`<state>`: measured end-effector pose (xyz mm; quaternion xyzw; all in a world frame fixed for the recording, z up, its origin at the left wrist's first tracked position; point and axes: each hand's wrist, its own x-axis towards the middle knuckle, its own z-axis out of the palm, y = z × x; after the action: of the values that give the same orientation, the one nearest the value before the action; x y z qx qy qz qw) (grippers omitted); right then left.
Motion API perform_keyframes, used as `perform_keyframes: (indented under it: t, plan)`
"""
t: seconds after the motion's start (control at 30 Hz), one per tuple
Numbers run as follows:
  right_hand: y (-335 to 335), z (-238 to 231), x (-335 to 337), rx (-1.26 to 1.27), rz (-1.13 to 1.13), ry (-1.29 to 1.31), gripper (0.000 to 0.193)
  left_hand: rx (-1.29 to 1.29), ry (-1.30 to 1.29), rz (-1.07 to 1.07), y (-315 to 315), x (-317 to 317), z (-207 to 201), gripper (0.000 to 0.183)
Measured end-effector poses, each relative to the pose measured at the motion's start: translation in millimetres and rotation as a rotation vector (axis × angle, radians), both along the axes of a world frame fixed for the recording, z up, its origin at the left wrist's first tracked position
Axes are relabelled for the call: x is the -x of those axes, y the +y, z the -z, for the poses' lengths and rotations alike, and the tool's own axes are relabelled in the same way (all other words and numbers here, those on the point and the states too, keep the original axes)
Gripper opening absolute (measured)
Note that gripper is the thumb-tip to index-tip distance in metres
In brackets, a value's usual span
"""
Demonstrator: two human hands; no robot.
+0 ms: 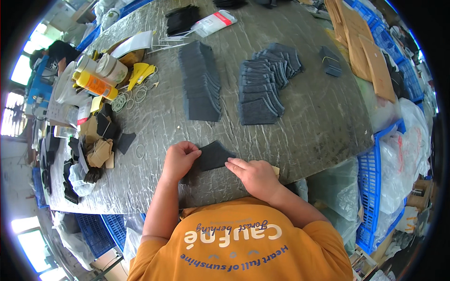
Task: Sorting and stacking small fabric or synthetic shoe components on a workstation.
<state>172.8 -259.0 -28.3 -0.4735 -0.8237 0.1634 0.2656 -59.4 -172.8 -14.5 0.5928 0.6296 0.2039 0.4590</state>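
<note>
A dark grey-blue cut fabric piece lies near the table's front edge, between my two hands. My left hand pinches its left edge between thumb and fingertips. At its right edge, my right hand has its fingers pressed together on the fabric, the thumb mostly hidden. A small tan piece shows beside my right hand. Beyond my hands lie two rows of overlapping fabric pieces: a long straight row and a curved, fanned row.
To the left stand an orange-yellow bottle, a white tub and loose rubber bands. Fabric scraps lie below these. A banded bundle sits at the far right. Blue crates and cardboard line the right edge.
</note>
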Motion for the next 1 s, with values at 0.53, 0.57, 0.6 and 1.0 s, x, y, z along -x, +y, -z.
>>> perform_keyframes:
  t: [0.53,0.57,0.6,1.0]
  plan:
    - [25,-7,3,0.071,0.269,0.368,0.031,-0.056,-0.055,0.033,-2,-7,3,0.01]
    - [31,-8,-2,0.186,0.225,0.397,0.04,-0.052,-0.214,0.018,-4,-11,1,0.012]
    - [37,-11,-6,0.18,0.223,0.396,0.04,-0.05,-0.371,-0.001,-4,-13,-1,0.014]
    - [152,-30,11,0.017,0.259,-0.063,0.057,0.611,-1.021,0.101,-87,-11,-23,0.038]
